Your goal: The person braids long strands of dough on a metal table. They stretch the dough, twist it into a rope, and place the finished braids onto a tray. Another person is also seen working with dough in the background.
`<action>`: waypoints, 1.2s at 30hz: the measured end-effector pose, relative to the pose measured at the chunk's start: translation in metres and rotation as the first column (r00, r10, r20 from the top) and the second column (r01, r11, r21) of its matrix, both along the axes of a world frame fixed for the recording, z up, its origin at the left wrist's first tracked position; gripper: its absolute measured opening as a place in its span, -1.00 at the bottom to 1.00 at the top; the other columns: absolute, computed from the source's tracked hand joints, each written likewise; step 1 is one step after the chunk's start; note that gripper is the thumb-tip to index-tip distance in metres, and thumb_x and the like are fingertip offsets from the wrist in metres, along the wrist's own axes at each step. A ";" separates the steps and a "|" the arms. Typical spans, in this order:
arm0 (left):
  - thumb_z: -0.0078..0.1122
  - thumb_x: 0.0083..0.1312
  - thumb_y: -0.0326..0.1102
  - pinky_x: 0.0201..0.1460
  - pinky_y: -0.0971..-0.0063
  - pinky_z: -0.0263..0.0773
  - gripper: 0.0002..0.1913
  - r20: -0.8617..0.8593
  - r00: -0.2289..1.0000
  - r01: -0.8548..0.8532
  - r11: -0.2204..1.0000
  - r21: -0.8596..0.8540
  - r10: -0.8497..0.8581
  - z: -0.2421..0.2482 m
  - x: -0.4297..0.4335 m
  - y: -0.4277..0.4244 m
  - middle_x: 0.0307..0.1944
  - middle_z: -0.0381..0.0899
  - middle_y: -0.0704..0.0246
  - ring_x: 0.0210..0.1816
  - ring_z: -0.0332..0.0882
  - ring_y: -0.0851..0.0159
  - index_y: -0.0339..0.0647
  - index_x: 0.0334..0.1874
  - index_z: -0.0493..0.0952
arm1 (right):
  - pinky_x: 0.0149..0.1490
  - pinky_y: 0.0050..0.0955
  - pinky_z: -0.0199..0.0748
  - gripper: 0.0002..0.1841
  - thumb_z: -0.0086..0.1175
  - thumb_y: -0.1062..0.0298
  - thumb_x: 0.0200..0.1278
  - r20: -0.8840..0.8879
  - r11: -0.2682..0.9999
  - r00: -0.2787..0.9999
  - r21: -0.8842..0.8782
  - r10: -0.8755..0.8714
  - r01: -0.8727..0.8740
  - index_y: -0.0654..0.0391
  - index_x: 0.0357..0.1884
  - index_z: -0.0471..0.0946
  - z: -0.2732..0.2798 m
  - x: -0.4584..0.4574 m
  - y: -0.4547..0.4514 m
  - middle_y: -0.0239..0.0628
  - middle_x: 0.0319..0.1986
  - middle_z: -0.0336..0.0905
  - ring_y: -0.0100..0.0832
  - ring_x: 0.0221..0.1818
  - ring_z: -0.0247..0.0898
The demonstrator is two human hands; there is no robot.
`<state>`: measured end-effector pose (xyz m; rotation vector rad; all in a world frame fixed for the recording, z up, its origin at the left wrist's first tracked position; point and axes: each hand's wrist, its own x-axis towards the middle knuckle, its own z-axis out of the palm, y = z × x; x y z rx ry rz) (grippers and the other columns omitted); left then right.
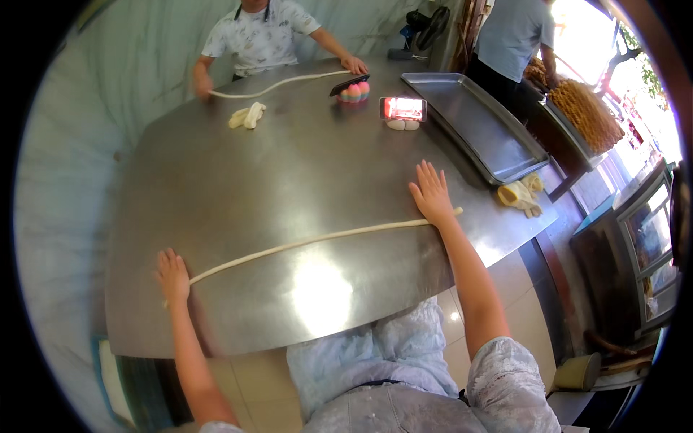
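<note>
A long, thin rope of dough (303,244) stretches across the near part of a metal table (216,189). On its left end rests my left hand (174,277), palm down and flat, with a short tip of dough showing past the wrist. My right hand (433,195) lies flat with fingers spread, its heel over the rope near the right end. A small stub of dough sticks out to the right of that wrist. Neither hand grips the rope; both press or rest on it from above.
Across the table a person (262,38) handles another dough rope (281,82) beside some dough pieces (248,116). Two phones, one with a lit screen (403,109), stand near a metal tray (476,124). Yellowish gloves (521,197) lie at the right corner. Another person (511,43) stands by brown food (584,115).
</note>
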<state>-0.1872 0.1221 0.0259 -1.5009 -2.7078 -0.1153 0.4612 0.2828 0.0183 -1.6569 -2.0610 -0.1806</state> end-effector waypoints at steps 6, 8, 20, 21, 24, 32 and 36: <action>-0.18 0.58 -0.13 0.64 0.07 -0.19 -0.42 0.050 0.978 0.193 0.970 0.146 -0.202 -0.011 0.050 -0.132 0.60 -0.01 -0.03 0.62 -0.13 -0.14 -0.31 0.55 0.18 | 0.58 -0.07 -0.11 -0.29 -0.02 0.02 0.46 0.024 0.985 0.989 -0.099 0.144 -0.141 0.24 0.51 0.20 0.006 0.029 -0.147 0.02 0.50 0.17 -0.11 0.57 0.02; -0.06 0.54 -0.23 0.60 0.08 -0.04 -0.50 0.020 0.971 0.231 0.950 0.210 -0.240 -0.012 0.065 -0.172 0.55 0.14 -0.04 0.59 0.01 -0.11 -0.32 0.46 0.32 | 0.53 -0.08 -0.01 -0.38 0.09 0.15 0.38 -0.011 0.988 0.994 -0.105 0.110 -0.110 0.20 0.42 0.32 0.008 0.041 -0.185 0.00 0.43 0.27 -0.12 0.51 0.14; 0.18 0.49 -0.16 -0.46 0.64 0.23 -0.74 0.779 0.585 -0.417 0.741 0.527 -0.224 -0.002 -0.073 -0.171 -0.38 0.45 0.55 -0.49 0.28 0.57 -0.12 0.10 0.60 | 0.00 -0.42 0.50 -0.89 0.20 0.47 0.32 -0.716 0.916 0.697 -0.302 -0.036 -0.264 0.19 -0.14 0.59 0.072 0.021 -0.206 -0.33 -0.20 0.63 -0.45 -0.06 0.54; 0.19 0.48 -0.14 -0.48 0.63 0.22 -0.72 0.739 0.651 -0.410 0.739 0.534 -0.173 -0.013 -0.091 -0.163 -0.38 0.46 0.54 -0.51 0.28 0.57 -0.14 0.08 0.60 | 0.03 -0.40 0.50 -0.87 0.19 0.47 0.33 -0.674 0.908 0.739 -0.319 -0.017 -0.270 0.18 -0.12 0.60 0.076 0.004 -0.207 -0.32 -0.19 0.63 -0.39 -0.06 0.56; 0.19 0.45 -0.08 -0.49 0.63 0.22 -0.66 0.657 0.754 -0.406 0.782 0.473 -0.006 -0.031 -0.201 -0.176 -0.38 0.47 0.52 -0.51 0.28 0.56 -0.17 0.08 0.60 | 0.09 -0.33 0.49 -0.82 0.17 0.44 0.35 -0.332 0.860 0.850 -0.171 0.409 -0.481 0.17 -0.05 0.63 0.045 -0.037 -0.180 -0.25 -0.12 0.64 -0.22 -0.04 0.56; 0.21 0.48 -0.06 -0.24 0.66 0.46 -0.51 0.666 0.215 0.207 0.699 0.684 -0.715 0.151 0.101 -0.087 0.12 0.66 0.37 -0.28 0.67 0.45 -0.21 0.32 0.50 | 0.11 -0.35 0.48 -0.78 0.13 0.48 0.37 -0.533 0.923 0.824 -0.189 0.190 -0.335 0.22 0.01 0.62 0.041 0.001 -0.166 -0.16 -0.04 0.60 -0.21 0.00 0.54; 0.26 0.43 -0.16 -0.21 0.50 0.53 -0.66 0.490 0.750 0.285 0.886 0.366 -0.444 0.061 0.113 -0.077 -0.01 0.68 0.32 -0.32 0.66 0.37 -0.24 0.11 0.56 | 0.14 -0.36 0.46 -0.71 0.16 0.51 0.30 -0.576 0.959 0.796 -0.070 0.185 -0.273 0.21 0.06 0.60 0.036 -0.013 -0.142 -0.14 -0.04 0.58 -0.22 0.02 0.52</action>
